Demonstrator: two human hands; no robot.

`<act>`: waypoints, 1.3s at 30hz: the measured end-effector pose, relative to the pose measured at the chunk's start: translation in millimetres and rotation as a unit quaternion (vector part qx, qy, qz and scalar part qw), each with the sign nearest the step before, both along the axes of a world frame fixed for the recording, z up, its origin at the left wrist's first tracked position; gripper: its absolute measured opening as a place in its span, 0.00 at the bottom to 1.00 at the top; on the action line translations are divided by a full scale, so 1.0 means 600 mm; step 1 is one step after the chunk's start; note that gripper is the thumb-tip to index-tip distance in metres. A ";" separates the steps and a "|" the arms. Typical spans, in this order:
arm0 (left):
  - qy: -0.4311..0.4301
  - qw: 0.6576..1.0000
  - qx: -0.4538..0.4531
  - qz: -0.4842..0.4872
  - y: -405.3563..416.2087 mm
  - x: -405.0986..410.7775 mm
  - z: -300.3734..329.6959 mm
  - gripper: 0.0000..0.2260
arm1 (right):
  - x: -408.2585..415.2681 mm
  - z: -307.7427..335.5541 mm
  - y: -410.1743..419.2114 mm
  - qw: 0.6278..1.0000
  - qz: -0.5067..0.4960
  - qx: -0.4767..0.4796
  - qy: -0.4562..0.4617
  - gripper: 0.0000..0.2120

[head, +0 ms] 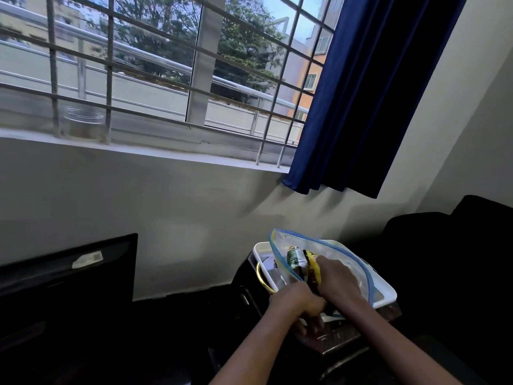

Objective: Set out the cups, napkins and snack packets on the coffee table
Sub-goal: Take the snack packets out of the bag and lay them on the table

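A clear zip bag (330, 254) with a blue seal edge stands over a white tray (388, 294) with a gold handle (262, 279), at the lower right. Snack packets (301, 261), green and yellow, stick out of the bag's mouth. My right hand (337, 276) reaches into the bag and grips the packets. My left hand (298, 302) grips the bag's lower edge beside it. The tray's contents are mostly hidden by the bag. No cups or napkins show plainly.
A dark screen (69, 270) stands at the lower left. A dark sofa (449, 245) fills the right. Above, a barred window with a sill (138, 147), a clear jar (83, 126) on it, and a blue curtain (369, 93).
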State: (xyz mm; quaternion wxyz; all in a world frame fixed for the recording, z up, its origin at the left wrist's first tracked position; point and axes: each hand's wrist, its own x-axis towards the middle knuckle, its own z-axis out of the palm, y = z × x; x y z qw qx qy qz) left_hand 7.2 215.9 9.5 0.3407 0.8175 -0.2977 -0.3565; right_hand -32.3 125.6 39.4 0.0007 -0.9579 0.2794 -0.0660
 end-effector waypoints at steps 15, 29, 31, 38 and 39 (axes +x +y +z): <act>0.044 0.999 -0.005 -0.024 0.011 0.003 0.011 0.20 | -0.081 0.043 0.051 0.963 0.114 0.020 -0.244 0.25; 0.106 0.984 0.073 -0.125 0.023 -0.001 0.029 0.38 | -0.119 0.110 0.020 0.783 0.085 0.378 -0.487 0.17; 0.107 0.985 0.074 -0.109 0.023 -0.002 0.030 0.36 | -0.122 0.122 0.011 0.732 0.062 0.444 -0.513 0.15; 0.082 0.995 0.033 -0.043 0.018 0.000 0.015 0.25 | -0.126 0.135 -0.052 0.605 -0.081 0.525 -0.593 0.16; 0.074 0.996 0.027 -0.034 0.018 0.000 0.013 0.24 | -0.125 0.135 -0.062 0.586 -0.115 0.531 -0.601 0.18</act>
